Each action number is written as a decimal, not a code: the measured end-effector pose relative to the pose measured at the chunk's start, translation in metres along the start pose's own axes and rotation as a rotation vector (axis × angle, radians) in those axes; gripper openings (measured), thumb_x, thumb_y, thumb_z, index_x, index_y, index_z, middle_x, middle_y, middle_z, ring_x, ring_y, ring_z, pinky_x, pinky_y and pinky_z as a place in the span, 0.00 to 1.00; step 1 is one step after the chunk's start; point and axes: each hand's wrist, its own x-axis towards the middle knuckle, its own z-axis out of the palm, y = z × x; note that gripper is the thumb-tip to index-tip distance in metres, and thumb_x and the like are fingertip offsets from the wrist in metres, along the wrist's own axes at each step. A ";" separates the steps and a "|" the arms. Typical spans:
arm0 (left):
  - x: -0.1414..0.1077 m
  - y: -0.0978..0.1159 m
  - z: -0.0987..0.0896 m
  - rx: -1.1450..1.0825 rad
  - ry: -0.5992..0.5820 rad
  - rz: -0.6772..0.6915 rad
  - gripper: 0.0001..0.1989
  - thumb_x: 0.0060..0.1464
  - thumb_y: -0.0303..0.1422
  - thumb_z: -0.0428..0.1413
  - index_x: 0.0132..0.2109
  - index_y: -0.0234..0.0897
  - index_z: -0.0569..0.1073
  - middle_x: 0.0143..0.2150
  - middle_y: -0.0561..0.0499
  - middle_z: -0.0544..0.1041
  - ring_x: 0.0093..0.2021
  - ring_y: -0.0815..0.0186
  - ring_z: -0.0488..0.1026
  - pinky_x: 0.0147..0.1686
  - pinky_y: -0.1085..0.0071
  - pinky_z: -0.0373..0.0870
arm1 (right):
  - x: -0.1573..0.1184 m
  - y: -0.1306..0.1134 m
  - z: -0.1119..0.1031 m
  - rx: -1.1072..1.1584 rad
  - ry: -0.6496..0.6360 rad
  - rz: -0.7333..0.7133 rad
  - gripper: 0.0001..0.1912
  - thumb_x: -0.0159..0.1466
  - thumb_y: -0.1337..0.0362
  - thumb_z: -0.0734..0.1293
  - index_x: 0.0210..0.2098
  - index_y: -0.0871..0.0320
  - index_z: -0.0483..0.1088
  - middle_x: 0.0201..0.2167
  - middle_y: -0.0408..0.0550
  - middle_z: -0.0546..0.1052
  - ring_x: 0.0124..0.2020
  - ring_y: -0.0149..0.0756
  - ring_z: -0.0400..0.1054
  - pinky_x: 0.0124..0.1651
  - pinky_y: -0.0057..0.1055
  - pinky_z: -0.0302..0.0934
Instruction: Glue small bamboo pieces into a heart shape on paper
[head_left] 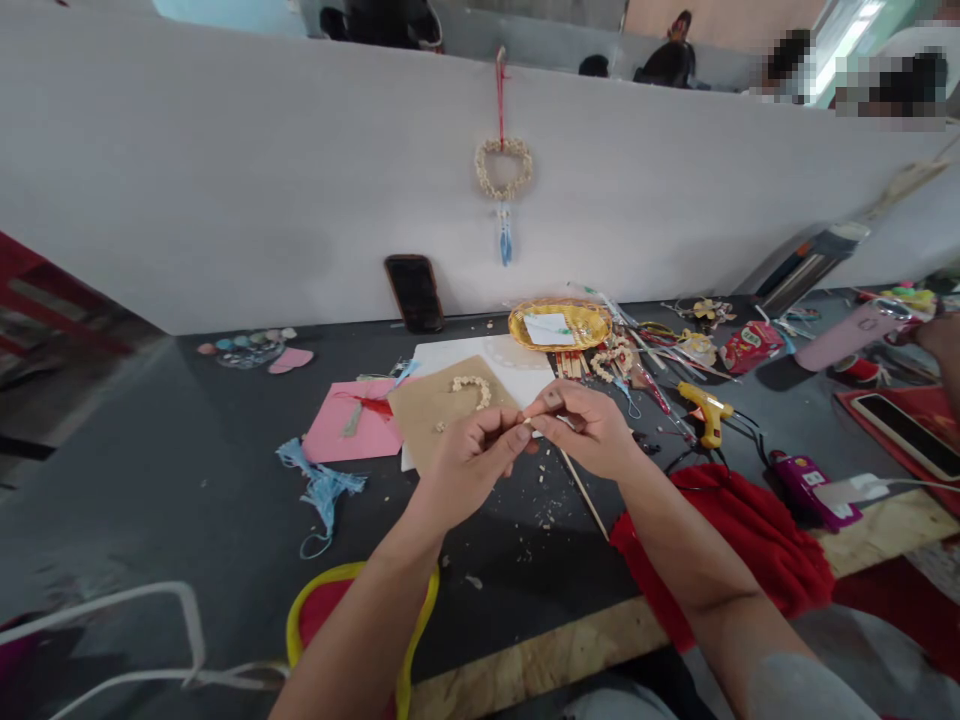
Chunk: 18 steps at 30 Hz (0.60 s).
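Note:
My left hand (474,458) and my right hand (592,432) meet over the middle of the table, fingertips pinched together. Between them is a tiny pale piece (528,421), too small to name and mostly hidden by the fingers. Just behind my left hand, a curved row of small cream-coloured pieces (480,384) lies on a sheet of brown paper (420,405). One loose cream bit (441,427) rests on the same sheet. Below my right hand a thin wooden stick (583,495) slants across the dark tabletop, with pale crumbs (545,522) scattered beside it.
Pink paper (337,430) and blue tassels (324,490) lie to the left. At the back are a propped phone (415,293) and a wicker basket (600,328). A yellow glue gun (705,412), red cloth (750,540) and purple power strip (814,490) sit right. A heart-shaped ornament (480,170) hangs on the partition.

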 end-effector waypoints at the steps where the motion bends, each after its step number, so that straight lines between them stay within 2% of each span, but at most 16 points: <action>1: 0.000 0.000 0.000 0.005 0.011 0.001 0.15 0.56 0.43 0.55 0.34 0.34 0.73 0.28 0.51 0.76 0.21 0.75 0.62 0.21 0.76 0.59 | -0.001 0.001 0.000 0.041 -0.001 0.035 0.06 0.65 0.63 0.66 0.39 0.57 0.74 0.33 0.46 0.75 0.33 0.28 0.68 0.35 0.25 0.63; 4: 0.000 0.000 0.000 0.004 0.026 0.004 0.15 0.57 0.43 0.54 0.35 0.35 0.73 0.29 0.51 0.76 0.20 0.74 0.63 0.21 0.76 0.59 | -0.003 0.003 0.001 0.157 -0.007 0.149 0.10 0.65 0.59 0.66 0.42 0.59 0.73 0.34 0.47 0.76 0.32 0.28 0.70 0.34 0.25 0.64; 7: -0.001 -0.001 -0.001 0.011 0.023 0.016 0.14 0.58 0.43 0.54 0.36 0.35 0.73 0.29 0.51 0.76 0.21 0.74 0.63 0.21 0.76 0.59 | -0.004 0.003 0.001 0.154 0.000 0.174 0.10 0.64 0.58 0.68 0.39 0.59 0.73 0.33 0.46 0.75 0.31 0.28 0.70 0.34 0.25 0.65; 14: 0.000 0.000 -0.003 0.079 0.023 0.032 0.14 0.58 0.42 0.54 0.35 0.35 0.73 0.30 0.51 0.77 0.22 0.73 0.65 0.22 0.76 0.61 | -0.002 -0.001 0.001 -0.023 0.016 0.096 0.07 0.65 0.61 0.67 0.38 0.58 0.73 0.31 0.45 0.75 0.30 0.28 0.68 0.32 0.24 0.63; 18: 0.001 0.002 -0.004 0.076 -0.010 0.018 0.15 0.57 0.43 0.54 0.35 0.34 0.74 0.30 0.50 0.77 0.22 0.73 0.65 0.23 0.76 0.62 | 0.000 -0.002 0.001 -0.078 0.017 -0.024 0.06 0.65 0.64 0.67 0.40 0.58 0.74 0.34 0.47 0.77 0.34 0.30 0.70 0.36 0.26 0.65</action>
